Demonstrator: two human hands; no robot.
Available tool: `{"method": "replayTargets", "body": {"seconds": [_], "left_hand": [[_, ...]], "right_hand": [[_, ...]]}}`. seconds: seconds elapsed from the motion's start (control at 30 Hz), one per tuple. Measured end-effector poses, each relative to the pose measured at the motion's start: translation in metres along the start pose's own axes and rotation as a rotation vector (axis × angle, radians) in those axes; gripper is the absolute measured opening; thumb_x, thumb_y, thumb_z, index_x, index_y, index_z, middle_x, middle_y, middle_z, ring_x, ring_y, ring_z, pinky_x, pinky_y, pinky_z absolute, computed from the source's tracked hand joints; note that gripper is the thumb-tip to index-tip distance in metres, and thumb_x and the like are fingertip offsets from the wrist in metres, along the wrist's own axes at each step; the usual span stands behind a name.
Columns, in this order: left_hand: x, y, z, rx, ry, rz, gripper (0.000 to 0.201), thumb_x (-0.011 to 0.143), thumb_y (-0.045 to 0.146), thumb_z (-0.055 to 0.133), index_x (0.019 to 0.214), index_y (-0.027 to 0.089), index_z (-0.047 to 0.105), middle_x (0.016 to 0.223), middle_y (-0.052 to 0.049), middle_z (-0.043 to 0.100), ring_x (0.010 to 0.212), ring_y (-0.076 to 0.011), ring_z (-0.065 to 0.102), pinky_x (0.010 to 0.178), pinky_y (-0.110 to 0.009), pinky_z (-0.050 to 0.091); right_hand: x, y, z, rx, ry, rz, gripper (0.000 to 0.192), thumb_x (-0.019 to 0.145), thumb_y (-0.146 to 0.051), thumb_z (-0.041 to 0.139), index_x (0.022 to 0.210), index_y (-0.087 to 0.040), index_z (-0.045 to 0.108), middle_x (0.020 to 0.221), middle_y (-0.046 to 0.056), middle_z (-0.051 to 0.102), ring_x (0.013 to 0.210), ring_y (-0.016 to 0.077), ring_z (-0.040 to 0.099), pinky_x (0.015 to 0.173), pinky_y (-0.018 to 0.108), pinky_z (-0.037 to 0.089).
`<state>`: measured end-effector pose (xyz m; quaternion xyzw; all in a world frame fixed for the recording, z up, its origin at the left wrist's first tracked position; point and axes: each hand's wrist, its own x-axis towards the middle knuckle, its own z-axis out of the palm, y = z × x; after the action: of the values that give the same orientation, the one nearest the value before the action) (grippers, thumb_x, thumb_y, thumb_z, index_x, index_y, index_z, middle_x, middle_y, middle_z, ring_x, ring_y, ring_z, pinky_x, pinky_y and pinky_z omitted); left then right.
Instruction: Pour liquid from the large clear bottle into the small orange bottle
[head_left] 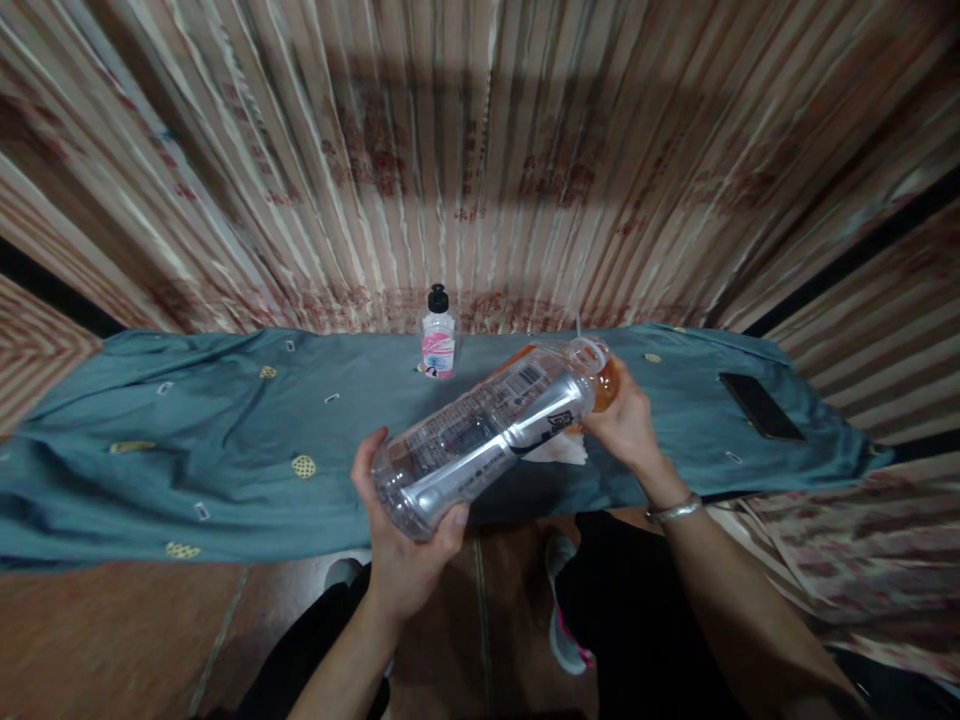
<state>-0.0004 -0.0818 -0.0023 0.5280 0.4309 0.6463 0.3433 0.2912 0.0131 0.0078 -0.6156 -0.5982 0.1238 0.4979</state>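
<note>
A large clear plastic bottle [480, 435] with a silver label and a barcode is held tilted above the table, its neck toward the upper right. My left hand [409, 545] wraps round its base, thumb on the near side. Up by the neck, my right hand [626, 415] is closed, with its fingers partly hidden behind the bottle. Something orange and see-through [606, 386] shows between the neck and my right hand; I cannot make out whether it is a separate container. A white tissue [559, 449] lies under the bottle's upper end.
A small bottle [438, 345] with a black cap and pink label stands upright at the table's back. A dark phone [761, 406] lies at the right. Teal patterned cloth [240, 450] covers the table, and a striped curtain [450, 170] hangs behind it.
</note>
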Motion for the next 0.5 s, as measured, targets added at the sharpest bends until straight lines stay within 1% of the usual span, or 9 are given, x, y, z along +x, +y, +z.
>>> {"method": "replayTargets", "body": {"seconds": [0.2,0.37,0.5], "left_hand": [[0.0002,0.0006,0.0003,-0.008,0.010,-0.007,0.092,0.078,0.045,0.086,0.151,0.028,0.031,0.124,-0.011,0.056,0.104,-0.0295,0.072,0.087,-0.049,0.064],[0.0002,0.0001,-0.0001,-0.004,0.010,-0.002,0.092,0.079,0.045,0.086,0.151,0.028,0.031,0.125,-0.011,0.056,0.104,-0.0290,0.071,0.094,-0.053,0.062],[-0.0001,-0.0001,0.0000,-0.008,0.011,-0.016,0.094,0.077,0.046,0.087,0.151,0.028,0.031,0.126,-0.011,0.056,0.103,-0.0282,0.070,0.096,-0.053,0.061]], "right_hand": [[-0.0001,-0.0038,-0.0008,-0.003,-0.007,-0.001,0.085,0.064,-0.046,0.085,0.142,-0.021,0.058,0.127,0.012,0.078,0.118,0.0359,0.075,0.107,0.054,0.058],[-0.0002,-0.0051,-0.0003,0.006,-0.004,0.009,0.087,0.063,-0.048,0.085,0.141,-0.021,0.059,0.129,0.013,0.077,0.120,0.0362,0.074,0.108,0.054,0.057],[-0.0004,-0.0043,-0.0005,-0.005,0.007,0.010,0.086,0.063,-0.046,0.085,0.141,-0.021,0.059,0.129,0.013,0.077,0.119,0.0361,0.074,0.107,0.054,0.058]]}}
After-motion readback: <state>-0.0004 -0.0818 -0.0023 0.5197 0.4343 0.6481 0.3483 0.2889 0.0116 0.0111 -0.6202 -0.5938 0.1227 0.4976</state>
